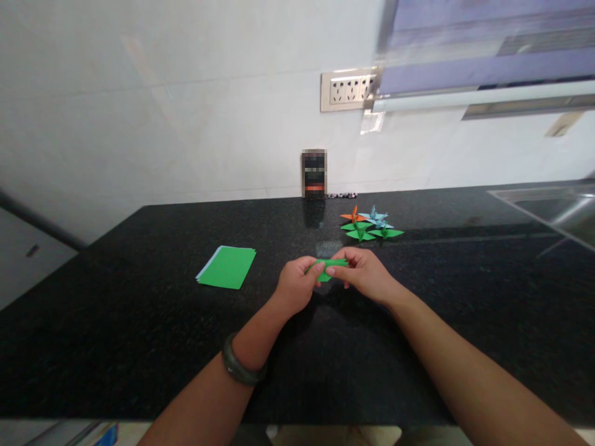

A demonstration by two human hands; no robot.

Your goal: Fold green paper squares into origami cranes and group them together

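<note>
A small folded green paper piece (329, 268) is pinched between both of my hands just above the black counter (139, 322). My left hand (297, 284) grips its left end with closed fingers; a dark bangle sits on that wrist. My right hand (365, 272) pinches its right end, fingers curled over the top. A stack of green paper sheets (227, 267) lies flat to the left of my hands. Behind my hands rests a cluster of finished paper cranes (370, 225), orange, light blue and green.
A dark phone (314, 174) leans upright against the white wall at the counter's back. A wall socket panel (348, 90) is above it. A steel sink (558, 207) is set into the counter at the far right. The counter's front edge runs close below my forearms.
</note>
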